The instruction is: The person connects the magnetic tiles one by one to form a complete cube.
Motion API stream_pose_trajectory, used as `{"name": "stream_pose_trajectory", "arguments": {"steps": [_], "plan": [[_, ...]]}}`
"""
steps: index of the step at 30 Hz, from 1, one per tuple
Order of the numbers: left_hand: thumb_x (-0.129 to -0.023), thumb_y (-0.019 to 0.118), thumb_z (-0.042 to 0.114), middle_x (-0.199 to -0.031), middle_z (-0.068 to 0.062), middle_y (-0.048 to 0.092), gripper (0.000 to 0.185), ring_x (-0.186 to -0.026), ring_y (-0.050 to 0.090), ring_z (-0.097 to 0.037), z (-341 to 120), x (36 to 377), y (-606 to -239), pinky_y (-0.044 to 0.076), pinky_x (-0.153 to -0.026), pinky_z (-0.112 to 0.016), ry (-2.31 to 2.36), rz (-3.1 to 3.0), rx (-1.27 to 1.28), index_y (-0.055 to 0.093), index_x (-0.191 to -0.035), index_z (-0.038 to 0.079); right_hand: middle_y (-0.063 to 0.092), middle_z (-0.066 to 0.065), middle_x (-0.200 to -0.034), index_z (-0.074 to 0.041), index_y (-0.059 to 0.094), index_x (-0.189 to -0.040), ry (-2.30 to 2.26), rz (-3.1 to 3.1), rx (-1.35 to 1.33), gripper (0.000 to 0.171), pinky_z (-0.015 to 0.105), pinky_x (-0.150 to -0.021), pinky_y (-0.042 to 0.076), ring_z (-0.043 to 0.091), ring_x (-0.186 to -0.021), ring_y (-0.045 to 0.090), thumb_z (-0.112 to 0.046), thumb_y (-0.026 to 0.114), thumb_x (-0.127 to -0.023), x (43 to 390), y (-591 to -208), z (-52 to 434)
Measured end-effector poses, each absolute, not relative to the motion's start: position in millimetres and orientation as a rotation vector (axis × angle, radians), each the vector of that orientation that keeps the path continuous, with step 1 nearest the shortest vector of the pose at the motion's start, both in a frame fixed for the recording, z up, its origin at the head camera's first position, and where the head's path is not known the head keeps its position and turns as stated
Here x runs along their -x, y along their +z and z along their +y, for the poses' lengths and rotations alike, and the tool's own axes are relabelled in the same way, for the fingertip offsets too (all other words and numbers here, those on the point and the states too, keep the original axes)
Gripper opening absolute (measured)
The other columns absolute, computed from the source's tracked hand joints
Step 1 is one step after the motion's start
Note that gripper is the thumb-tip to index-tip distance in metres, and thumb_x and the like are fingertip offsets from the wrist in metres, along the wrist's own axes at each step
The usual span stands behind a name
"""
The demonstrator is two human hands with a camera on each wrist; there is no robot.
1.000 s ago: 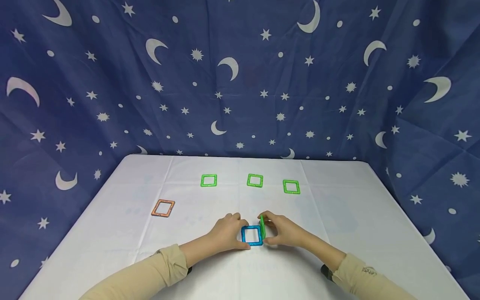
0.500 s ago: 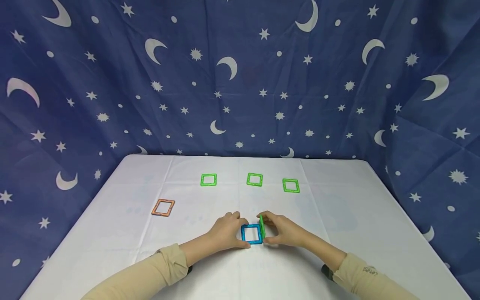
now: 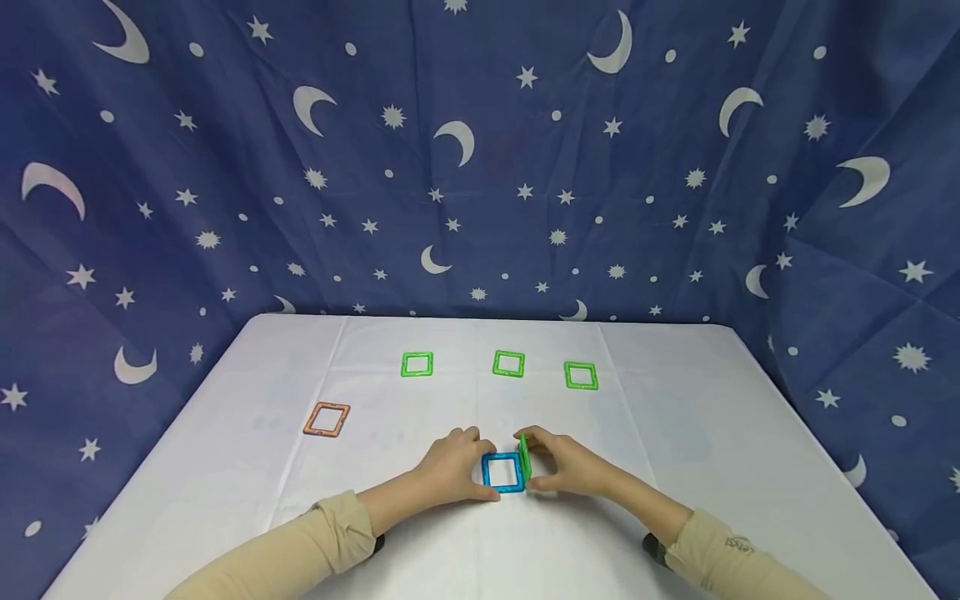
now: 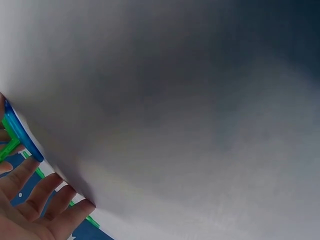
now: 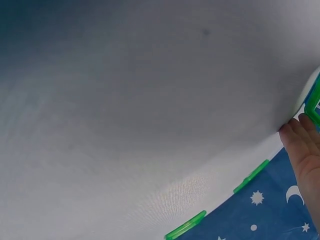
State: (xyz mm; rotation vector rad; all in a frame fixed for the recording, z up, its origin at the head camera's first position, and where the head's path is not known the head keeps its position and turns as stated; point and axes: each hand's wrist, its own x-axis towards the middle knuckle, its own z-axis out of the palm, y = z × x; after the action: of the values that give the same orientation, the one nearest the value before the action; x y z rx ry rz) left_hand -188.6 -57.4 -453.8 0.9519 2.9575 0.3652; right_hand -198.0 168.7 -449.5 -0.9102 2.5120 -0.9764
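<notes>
At lower centre, the left hand (image 3: pixel 450 467) presses the flat blue square (image 3: pixel 503 472); the right hand (image 3: pixel 566 464) pinches the green square (image 3: pixel 525 456) upright on its right edge.

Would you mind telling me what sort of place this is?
Probably a staged recording setup, not a home: a table under white cloth, a star-and-moon backdrop draped behind, and square frames laid out in a row.

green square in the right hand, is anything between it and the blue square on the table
Nothing visible does. The right hand holds the green square upright on its edge, right against the right side of the blue square, which lies flat on the table. The left hand steadies the blue square from its other side.
</notes>
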Motion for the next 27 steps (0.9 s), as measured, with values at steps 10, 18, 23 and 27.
{"name": "stream_pose_trajectory", "arguments": {"steps": [10,18,23,27], "plan": [[-0.069,0.074,0.06,-0.093,0.001,0.059,0.063,-0.078,0.048,-0.01,-61,192,-457,0.046,-0.062,-0.025,0.423,2.92,-0.937,0.066,-0.114,0.016,0.06,0.012,-0.127,-0.001,0.044,-0.132,-0.972,2.523,0.908,0.063,0.044,-0.104,0.04,0.027,-0.119,0.056,-0.019,0.075,-0.08,197,-453,170],[-0.084,0.069,0.038,-0.101,-0.001,0.065,0.04,-0.093,0.059,-0.016,-72,201,-451,0.051,-0.08,-0.034,0.649,2.786,-0.927,0.066,-0.113,0.011,0.059,0.013,-0.128,-0.001,0.044,-0.132,-0.98,2.52,0.897,0.063,0.045,-0.104,0.04,0.027,-0.12,0.055,-0.019,0.075,-0.08,198,-450,170],[-0.087,0.067,0.029,-0.101,-0.003,0.066,0.032,-0.094,0.06,-0.018,-77,207,-447,0.05,-0.084,-0.037,0.787,2.758,-0.908,0.067,-0.112,0.009,0.059,0.014,-0.129,-0.001,0.043,-0.133,-0.984,2.515,0.893,0.064,0.045,-0.105,0.04,0.028,-0.121,0.055,-0.018,0.075,-0.08,198,-449,170],[-0.089,0.065,0.024,-0.103,-0.007,0.067,0.028,-0.097,0.062,-0.022,-80,217,-447,0.051,-0.086,-0.04,0.859,2.776,-0.879,0.067,-0.111,0.007,0.059,0.014,-0.129,-0.001,0.043,-0.133,-0.978,2.505,0.881,0.064,0.045,-0.105,0.039,0.028,-0.122,0.055,-0.019,0.075,-0.08,198,-449,170]]}}
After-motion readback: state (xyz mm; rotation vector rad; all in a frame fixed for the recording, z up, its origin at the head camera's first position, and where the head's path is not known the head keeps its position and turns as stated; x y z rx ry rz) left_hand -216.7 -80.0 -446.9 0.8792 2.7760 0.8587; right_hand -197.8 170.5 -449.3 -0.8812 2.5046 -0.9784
